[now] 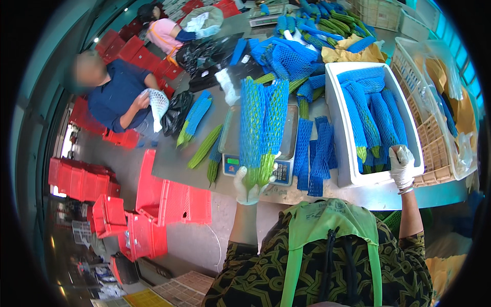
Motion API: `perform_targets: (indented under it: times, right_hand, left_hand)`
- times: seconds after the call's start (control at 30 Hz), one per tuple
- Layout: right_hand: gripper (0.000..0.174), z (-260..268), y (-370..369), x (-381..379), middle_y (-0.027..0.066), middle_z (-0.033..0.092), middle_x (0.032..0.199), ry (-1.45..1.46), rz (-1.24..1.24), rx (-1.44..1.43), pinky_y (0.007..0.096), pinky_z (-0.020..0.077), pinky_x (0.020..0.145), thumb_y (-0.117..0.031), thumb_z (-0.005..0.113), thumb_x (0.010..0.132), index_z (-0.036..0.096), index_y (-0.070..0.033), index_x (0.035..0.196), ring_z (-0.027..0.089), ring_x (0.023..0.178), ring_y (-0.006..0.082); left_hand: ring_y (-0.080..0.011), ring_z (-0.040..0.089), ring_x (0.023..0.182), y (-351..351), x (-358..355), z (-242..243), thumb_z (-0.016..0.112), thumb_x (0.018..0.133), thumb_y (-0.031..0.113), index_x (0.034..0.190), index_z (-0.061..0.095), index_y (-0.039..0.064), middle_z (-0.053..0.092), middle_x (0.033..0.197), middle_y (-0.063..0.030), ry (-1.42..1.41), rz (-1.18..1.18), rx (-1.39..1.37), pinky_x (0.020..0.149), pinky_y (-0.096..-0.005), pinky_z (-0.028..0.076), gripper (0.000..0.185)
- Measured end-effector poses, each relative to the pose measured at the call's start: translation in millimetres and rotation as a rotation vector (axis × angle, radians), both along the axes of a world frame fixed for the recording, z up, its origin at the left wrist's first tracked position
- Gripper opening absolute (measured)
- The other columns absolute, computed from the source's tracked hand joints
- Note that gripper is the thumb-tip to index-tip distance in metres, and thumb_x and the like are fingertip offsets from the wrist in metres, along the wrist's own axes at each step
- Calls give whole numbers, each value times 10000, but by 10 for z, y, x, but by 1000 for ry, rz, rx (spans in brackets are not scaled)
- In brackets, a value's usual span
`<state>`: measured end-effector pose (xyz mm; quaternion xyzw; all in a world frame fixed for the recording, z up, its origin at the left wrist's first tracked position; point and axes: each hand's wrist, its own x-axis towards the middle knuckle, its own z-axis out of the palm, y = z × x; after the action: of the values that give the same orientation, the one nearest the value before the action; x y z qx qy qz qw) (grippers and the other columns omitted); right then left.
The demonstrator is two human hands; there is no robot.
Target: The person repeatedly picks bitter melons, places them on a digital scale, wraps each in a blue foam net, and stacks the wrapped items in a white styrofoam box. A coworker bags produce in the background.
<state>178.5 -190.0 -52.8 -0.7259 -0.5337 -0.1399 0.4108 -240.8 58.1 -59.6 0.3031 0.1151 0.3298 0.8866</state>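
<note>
My gloved left hand (251, 186) grips the lower ends of two long green gourds (265, 167) sleeved in blue foam netting (251, 122). They stand out over a digital scale (234, 169) and hide much of its pan. On the right is a white foam box (378, 180), in which several netted gourds (362, 122) lie side by side, with one across the far end. My gloved right hand (402, 165) is curled at the box's near right corner, touching the end of a netted gourd; whether it grips that gourd or the rim cannot be told.
Loose blue net sleeves (320, 153) lie between scale and box. Left of the scale are a bare gourd (206, 146) and netted gourds (195, 117). A gourd pile (333, 23) fills the far end. Beige crates (429, 146) flank the box; red crates (172, 203) stand left. Two people (122, 92) work across.
</note>
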Motion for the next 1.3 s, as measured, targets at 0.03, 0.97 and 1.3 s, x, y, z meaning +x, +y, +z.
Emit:
perform_targets:
  times: [0.03,0.97,1.3]
  right_hand:
    - [93,0,-2,8,122,653,825,-8,2,-25,376,503,684,53,694,860,655,-30,878,637,734,295]
    - [86,-230,-51,130,154,636,825,-12,-93,-163,404,498,662,-64,657,951,655,-15,880,640,731,335]
    - [154,-185,-75,70,110,583,747,28,-314,-214,354,431,596,-103,693,964,653,0,857,521,623,208]
  left_hand:
    - [-321,569,1137,-67,-10,20,665,878,552,1585,267,-10,296,1577,-361,-66,-12,-34,793,-374,544,987]
    - [-273,589,1105,-392,-695,-236,551,945,600,1546,327,-52,403,1516,-331,-24,100,-179,780,-338,554,915]
    - [-270,677,1080,1504,-1179,-219,537,1002,403,1376,551,-37,637,1318,-208,238,100,-48,772,-366,591,578]
